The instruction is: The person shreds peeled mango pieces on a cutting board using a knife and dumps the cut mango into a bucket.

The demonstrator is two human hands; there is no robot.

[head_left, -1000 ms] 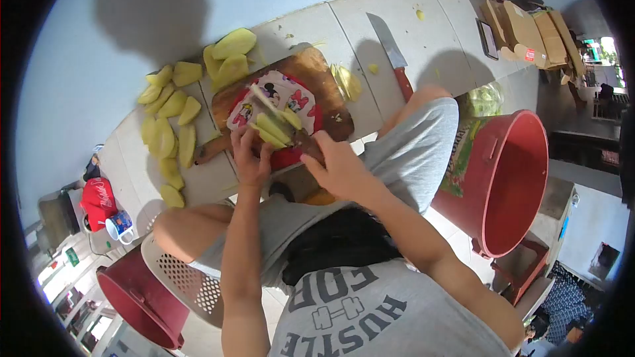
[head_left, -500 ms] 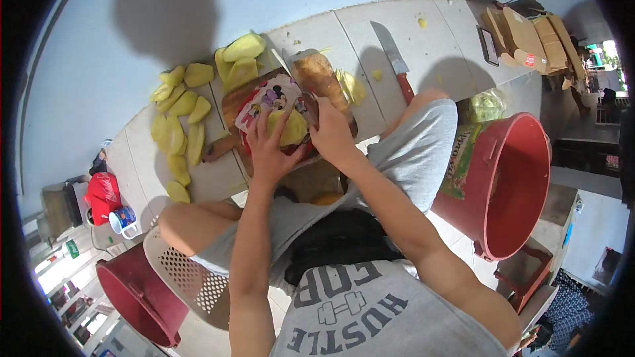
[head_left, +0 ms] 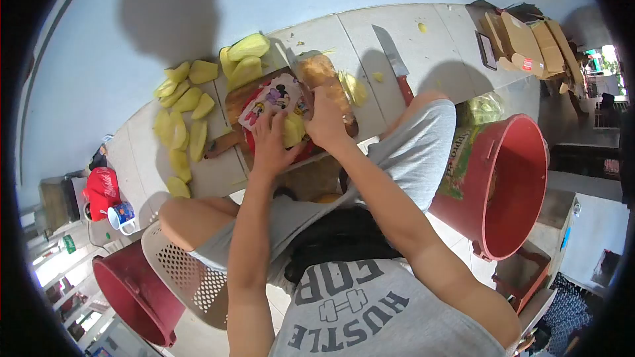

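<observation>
My left hand (head_left: 270, 145) presses its bent fingers on a pale yellow-green peeled mango piece (head_left: 293, 129). The piece lies over a cartoon-printed cloth (head_left: 274, 96) with a red edge, on a wooden chopping board (head_left: 225, 145). Beside it, my right hand (head_left: 326, 122) is closed around what looks like a knife (head_left: 307, 98); its handle is hidden in the fist and only a narrow dark part of the blade shows. A worn wooden block (head_left: 321, 69) sits just beyond the right hand. More peeled mango pieces (head_left: 177, 131) lie left of the board.
A large red-handled knife (head_left: 394, 56) lies on the tiled surface (head_left: 357, 23), right of some thin mango slices (head_left: 355, 88). A phone (head_left: 486, 51) and cardboard (head_left: 522, 39) are farther right. Red buckets (head_left: 512, 192) (head_left: 135, 291) and a perforated basket (head_left: 182, 268) stand beside my legs.
My left fingers have drawn in and bent more over the mango piece. The right hand has shifted slightly toward the left hand, still closed. The view has moved a little.
</observation>
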